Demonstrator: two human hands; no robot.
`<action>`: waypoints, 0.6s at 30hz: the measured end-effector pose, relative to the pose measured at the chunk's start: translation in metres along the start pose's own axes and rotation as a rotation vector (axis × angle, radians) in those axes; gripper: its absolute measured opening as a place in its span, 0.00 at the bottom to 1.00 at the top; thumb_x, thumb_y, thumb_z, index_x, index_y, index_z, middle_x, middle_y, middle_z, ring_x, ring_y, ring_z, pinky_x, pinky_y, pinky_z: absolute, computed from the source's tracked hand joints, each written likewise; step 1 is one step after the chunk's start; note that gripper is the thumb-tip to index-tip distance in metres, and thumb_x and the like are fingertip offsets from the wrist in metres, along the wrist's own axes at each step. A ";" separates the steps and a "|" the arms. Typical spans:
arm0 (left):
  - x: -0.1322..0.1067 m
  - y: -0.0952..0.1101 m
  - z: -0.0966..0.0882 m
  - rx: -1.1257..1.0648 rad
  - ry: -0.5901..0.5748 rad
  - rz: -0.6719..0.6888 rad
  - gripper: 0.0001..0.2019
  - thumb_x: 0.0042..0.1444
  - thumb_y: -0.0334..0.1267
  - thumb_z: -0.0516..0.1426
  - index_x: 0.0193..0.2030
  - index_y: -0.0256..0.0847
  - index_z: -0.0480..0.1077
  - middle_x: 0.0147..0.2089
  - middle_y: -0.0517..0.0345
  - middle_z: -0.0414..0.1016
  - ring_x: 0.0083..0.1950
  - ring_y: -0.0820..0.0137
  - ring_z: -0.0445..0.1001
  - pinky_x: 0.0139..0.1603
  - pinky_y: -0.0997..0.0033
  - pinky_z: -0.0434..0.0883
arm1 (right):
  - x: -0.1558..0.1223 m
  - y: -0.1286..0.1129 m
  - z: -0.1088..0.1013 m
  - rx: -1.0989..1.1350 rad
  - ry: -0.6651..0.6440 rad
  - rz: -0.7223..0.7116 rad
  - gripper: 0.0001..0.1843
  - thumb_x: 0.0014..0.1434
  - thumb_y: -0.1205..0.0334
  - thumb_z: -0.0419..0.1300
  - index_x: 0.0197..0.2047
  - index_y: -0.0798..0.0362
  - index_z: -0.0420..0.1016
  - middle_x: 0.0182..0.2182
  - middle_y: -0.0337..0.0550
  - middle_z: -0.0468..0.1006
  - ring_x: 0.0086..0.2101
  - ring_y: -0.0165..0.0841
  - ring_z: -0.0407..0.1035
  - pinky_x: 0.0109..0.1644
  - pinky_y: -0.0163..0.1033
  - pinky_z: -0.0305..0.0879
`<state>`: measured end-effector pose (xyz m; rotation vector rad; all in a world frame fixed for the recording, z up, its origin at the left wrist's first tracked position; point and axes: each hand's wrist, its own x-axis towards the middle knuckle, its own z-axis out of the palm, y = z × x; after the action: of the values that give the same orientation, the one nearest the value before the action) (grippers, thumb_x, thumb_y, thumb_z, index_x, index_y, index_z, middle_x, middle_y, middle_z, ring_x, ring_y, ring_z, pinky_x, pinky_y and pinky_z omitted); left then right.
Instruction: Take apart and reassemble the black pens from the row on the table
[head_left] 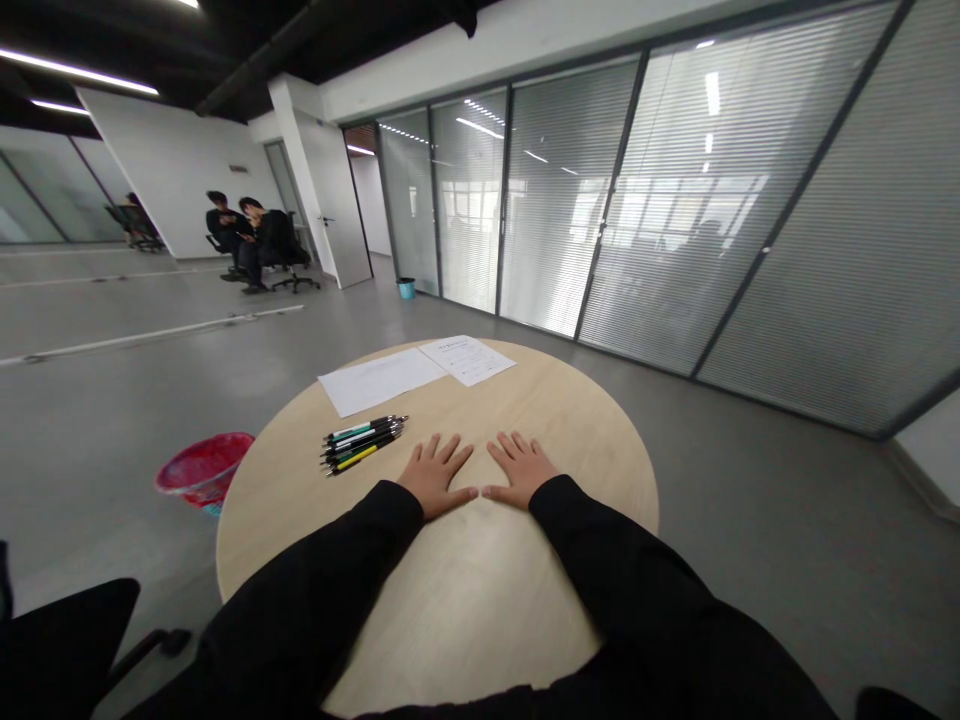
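Note:
My left hand [436,476] lies flat on the round wooden table [465,590], fingers spread and nothing in it. Beside it, my right hand [520,469] rests palm down in the same way, also holding nothing. The two thumb tips are close together. To the left of my left hand is a bundle of several pens [364,442], lying side by side, some with white, green or yellow barrels. Toward the far edge lie a blank-looking sheet of paper [382,381] and a printed sheet [468,359], whose text is too small to read; their edges meet or overlap.
A red-lined basket [204,468] stands on the floor left of the table. At lower left is a black chair [71,640]. Two seated people [255,240] are farther back, near an open door [341,215]. A blue bin [406,288] stands by the glass partition [562,200].

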<state>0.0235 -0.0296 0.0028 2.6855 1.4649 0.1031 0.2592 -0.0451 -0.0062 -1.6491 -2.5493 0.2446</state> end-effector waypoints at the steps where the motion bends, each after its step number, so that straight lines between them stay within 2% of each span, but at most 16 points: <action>1: 0.000 0.000 0.000 0.000 0.000 -0.001 0.44 0.53 0.73 0.45 0.73 0.56 0.46 0.76 0.52 0.42 0.74 0.39 0.39 0.67 0.35 0.42 | 0.000 0.000 0.000 0.000 -0.001 0.000 0.51 0.56 0.26 0.45 0.73 0.48 0.42 0.72 0.48 0.36 0.69 0.51 0.30 0.68 0.62 0.31; 18: -0.003 0.006 -0.004 0.004 -0.013 -0.005 0.44 0.53 0.72 0.45 0.73 0.54 0.46 0.76 0.51 0.42 0.74 0.40 0.38 0.67 0.34 0.41 | -0.003 -0.004 -0.004 0.034 -0.027 0.022 0.52 0.56 0.25 0.46 0.74 0.48 0.42 0.73 0.48 0.35 0.69 0.51 0.28 0.68 0.61 0.28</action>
<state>0.0260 -0.0351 0.0075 2.6801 1.4692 0.0819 0.2577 -0.0495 -0.0014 -1.6740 -2.5328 0.3120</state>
